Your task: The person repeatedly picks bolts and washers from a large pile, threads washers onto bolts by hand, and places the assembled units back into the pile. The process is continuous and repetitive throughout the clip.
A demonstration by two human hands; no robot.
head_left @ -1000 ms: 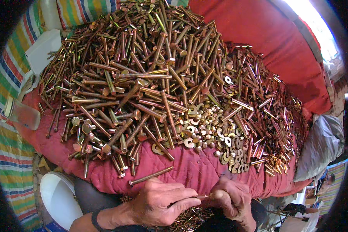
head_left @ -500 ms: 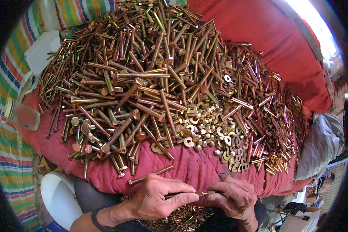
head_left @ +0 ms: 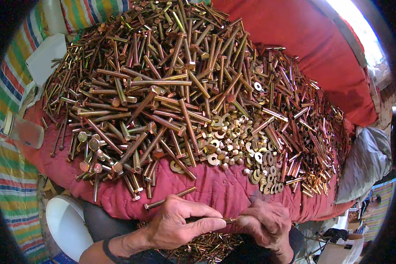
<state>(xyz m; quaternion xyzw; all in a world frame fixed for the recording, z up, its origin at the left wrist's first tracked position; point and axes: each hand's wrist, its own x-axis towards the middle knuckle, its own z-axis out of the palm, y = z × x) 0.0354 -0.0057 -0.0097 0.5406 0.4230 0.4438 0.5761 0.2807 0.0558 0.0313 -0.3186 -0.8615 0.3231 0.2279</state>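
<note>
the left hand is pinching a thin metal rod between its thumb and fingers. the right hand has its fingers bent and closed over the other end of this rod; they are a little blurred, so how tightly they press i cannot tell. the rod is mostly hidden by both hands, and only a short piece shows in the gap between them. it is held nearer to the person than the nuts, almost straight below them. around the left wrist is a dark band.

between the nuts and the left hand, a single bolt lies on the red quilt, apart from the others. below the nuts, under the hands, there is a lower heap of small metal pieces.

the washers lie just to the right of the nuts, overlapping one another. the big heap of bolts rises to the left of the nuts and behind them, and a heap of thinner metal pieces spreads to their right.

well to the left of the nuts are a clear jar tipped on its side, a striped cloth and, lower, a white bowl. far to their right is a grey bag.
</note>
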